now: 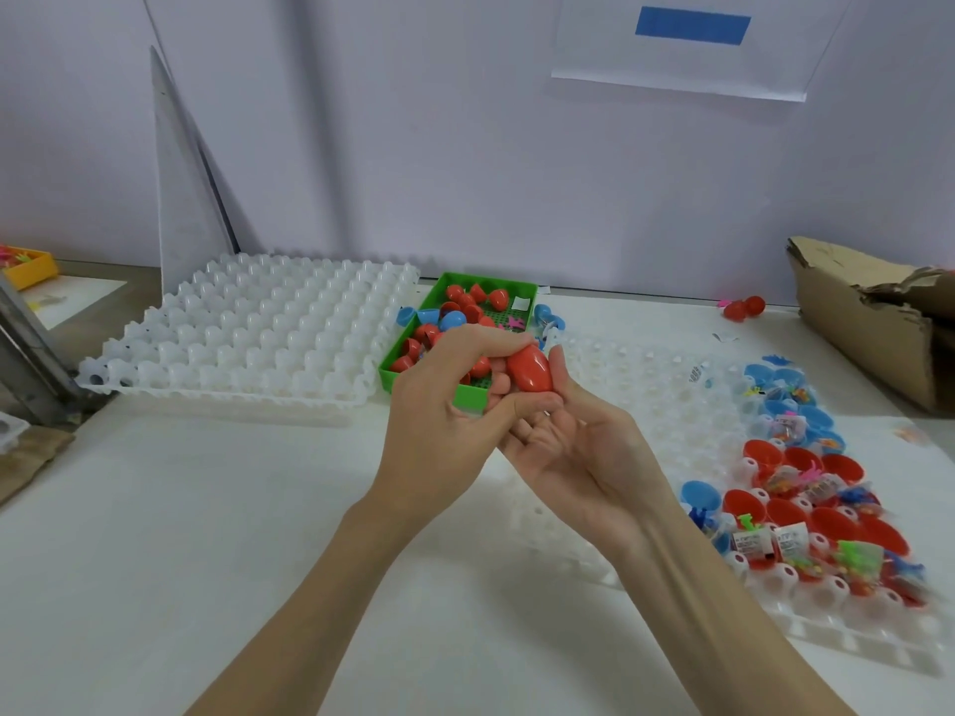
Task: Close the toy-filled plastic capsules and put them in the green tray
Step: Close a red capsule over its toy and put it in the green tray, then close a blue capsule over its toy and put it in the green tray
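I see a red capsule (529, 370) pinched between both hands just in front of the green tray (408, 372): left hand (444, 405) curled over it, right hand (573, 436) cupping beneath. I judge it light, rigid and slick, best squeezed at both rounded ends.

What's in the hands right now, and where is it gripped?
A closed red capsule, held between both hands: the left hand over its upper left side, the right hand cradling its lower right.
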